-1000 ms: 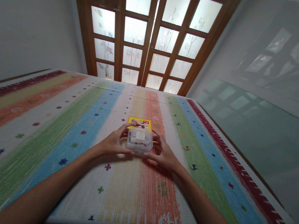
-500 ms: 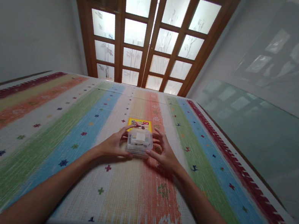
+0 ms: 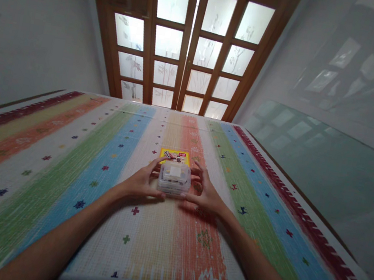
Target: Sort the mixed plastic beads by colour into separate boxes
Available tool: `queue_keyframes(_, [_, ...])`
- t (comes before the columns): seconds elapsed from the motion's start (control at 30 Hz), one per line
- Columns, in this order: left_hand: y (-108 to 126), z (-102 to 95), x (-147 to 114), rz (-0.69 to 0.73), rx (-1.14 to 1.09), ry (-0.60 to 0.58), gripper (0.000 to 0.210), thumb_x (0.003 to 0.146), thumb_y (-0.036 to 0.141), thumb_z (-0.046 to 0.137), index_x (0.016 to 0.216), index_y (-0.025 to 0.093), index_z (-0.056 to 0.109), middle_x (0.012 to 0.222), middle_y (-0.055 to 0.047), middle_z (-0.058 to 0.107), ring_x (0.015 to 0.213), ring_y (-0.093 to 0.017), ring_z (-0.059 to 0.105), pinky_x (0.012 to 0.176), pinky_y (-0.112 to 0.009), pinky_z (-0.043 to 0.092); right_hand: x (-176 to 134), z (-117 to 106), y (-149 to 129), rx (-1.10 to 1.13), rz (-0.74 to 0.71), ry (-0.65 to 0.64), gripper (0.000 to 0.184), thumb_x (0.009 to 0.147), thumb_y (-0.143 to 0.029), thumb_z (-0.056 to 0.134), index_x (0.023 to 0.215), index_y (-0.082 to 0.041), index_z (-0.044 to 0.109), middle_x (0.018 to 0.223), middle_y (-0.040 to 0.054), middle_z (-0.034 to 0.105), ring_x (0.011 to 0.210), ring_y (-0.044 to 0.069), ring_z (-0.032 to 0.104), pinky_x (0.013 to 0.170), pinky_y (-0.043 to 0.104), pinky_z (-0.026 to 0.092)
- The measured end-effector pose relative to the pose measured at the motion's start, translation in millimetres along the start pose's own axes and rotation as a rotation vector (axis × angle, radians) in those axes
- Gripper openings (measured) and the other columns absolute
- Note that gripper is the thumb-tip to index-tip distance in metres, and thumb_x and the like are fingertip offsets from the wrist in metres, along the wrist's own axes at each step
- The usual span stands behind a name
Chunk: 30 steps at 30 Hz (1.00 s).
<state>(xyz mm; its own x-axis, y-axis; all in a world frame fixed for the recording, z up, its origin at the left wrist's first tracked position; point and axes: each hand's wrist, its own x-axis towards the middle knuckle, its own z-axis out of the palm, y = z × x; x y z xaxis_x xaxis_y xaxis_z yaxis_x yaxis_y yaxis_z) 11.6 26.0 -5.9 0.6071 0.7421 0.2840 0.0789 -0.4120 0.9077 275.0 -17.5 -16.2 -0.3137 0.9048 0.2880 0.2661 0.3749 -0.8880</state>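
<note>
A small clear plastic box (image 3: 173, 185) sits on the striped cloth in the middle of the table, its transparent walls showing layers and a pale square on top. My left hand (image 3: 146, 178) curves around its left side, thumb at the lower front edge and fingers toward the back. From the right, my right hand (image 3: 207, 192) grips it in the same way, its thumb by the lower front corner. What lies inside the box is too small to make out. Just behind it is a flat yellow packet (image 3: 174, 155) with dark lettering and a red label, partly hidden by the box and my fingers.
A striped, patterned tablecloth (image 3: 106, 145) covers the table. Beyond the far edge stand wooden doors (image 3: 189, 39) with frosted panes. White walls rise on both sides, and a pale green glass panel (image 3: 315, 153) leans along the right.
My right thumb has shifted slightly down toward the box's lower front corner. The box, the yellow packet and my left hand stay almost in place.
</note>
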Motion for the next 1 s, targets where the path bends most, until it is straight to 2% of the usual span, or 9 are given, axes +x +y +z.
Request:
queue_keyframes(0.13, [1, -0.4, -2, -0.022, 0.053, -0.022, 0.106, 0.06, 0.019, 0.087, 0.15, 0.023, 0.03, 0.126, -0.016, 0.063, 0.112, -0.031, 0.064, 0.102, -0.057, 0.047, 0, -1, 11, 0.009, 0.017, -0.056, 0.122, 0.064, -0.038, 0.09, 0.156, -0.035, 0.01, 0.134, 0.0124, 0.05, 0.123, 0.03, 0.054, 0.108, 0.058, 0.041])
queue_keyframes(0.27, [2, 1.1, -2, -0.049, 0.072, -0.017, 0.107, 0.06, 0.015, 0.084, 0.152, 0.021, 0.029, 0.125, -0.017, 0.064, 0.111, -0.031, 0.065, 0.099, -0.056, 0.049, 1, 5, 17, 0.082, -0.004, -0.059, 0.12, 0.067, -0.033, 0.087, 0.157, -0.03, 0.007, 0.128, 0.0117, 0.058, 0.122, 0.028, 0.057, 0.11, 0.056, 0.039])
queue_keyframes(0.4, [1, -0.4, -1, -0.034, 0.046, -0.025, 0.107, 0.061, 0.016, 0.084, 0.152, 0.022, 0.028, 0.124, -0.016, 0.065, 0.107, -0.03, 0.067, 0.097, -0.053, 0.052, 2, 6, 13, 0.096, -0.023, -0.075, 0.116, 0.069, -0.029, 0.084, 0.157, -0.03, 0.007, 0.126, 0.0116, 0.061, 0.12, 0.027, 0.059, 0.108, 0.055, 0.042])
queue_keyframes(0.57, [-4, -9.3, 5, -0.008, 0.068, -0.029, 0.108, 0.061, 0.022, 0.087, 0.152, 0.024, 0.028, 0.12, -0.015, 0.065, 0.107, -0.03, 0.067, 0.098, -0.053, 0.051, 7, -3, 3, 0.037, 0.003, -0.077, 0.115, 0.069, -0.028, 0.083, 0.156, -0.035, 0.009, 0.125, 0.0114, 0.06, 0.114, 0.027, 0.062, 0.1, 0.054, 0.049])
queue_keyframes(0.77, [-2, -24.5, 27, 0.024, 0.051, -0.019, 0.106, 0.062, 0.025, 0.088, 0.15, 0.025, 0.028, 0.12, -0.013, 0.063, 0.105, -0.028, 0.067, 0.094, -0.049, 0.054, 32, -21, -7, -0.039, -0.046, -0.079, 0.111, 0.071, -0.033, 0.082, 0.156, -0.026, 0.01, 0.124, 0.0143, 0.06, 0.118, 0.029, 0.059, 0.101, 0.052, 0.049])
queue_keyframes(0.9, [-1, -36.6, 45, 0.034, 0.08, 0.029, 0.106, 0.059, 0.026, 0.089, 0.149, 0.024, 0.031, 0.118, -0.012, 0.065, 0.107, -0.028, 0.067, 0.098, -0.05, 0.052, 57, -30, -9, -0.052, -0.014, -0.086, 0.115, 0.07, -0.036, 0.082, 0.157, -0.025, 0.007, 0.128, 0.0166, 0.058, 0.123, 0.031, 0.055, 0.094, 0.051, 0.053])
queue_keyframes(1.0, [-4, -44.8, 58, 0.027, 0.1, 0.042, 0.104, 0.06, 0.026, 0.088, 0.147, 0.023, 0.032, 0.118, -0.011, 0.065, 0.106, -0.027, 0.067, 0.1, -0.05, 0.051, 74, -34, -6, -0.099, -0.034, -0.076, 0.116, 0.069, -0.035, 0.083, 0.158, -0.023, 0.01, 0.124, 0.0155, 0.059, 0.121, 0.031, 0.057, 0.101, 0.053, 0.047])
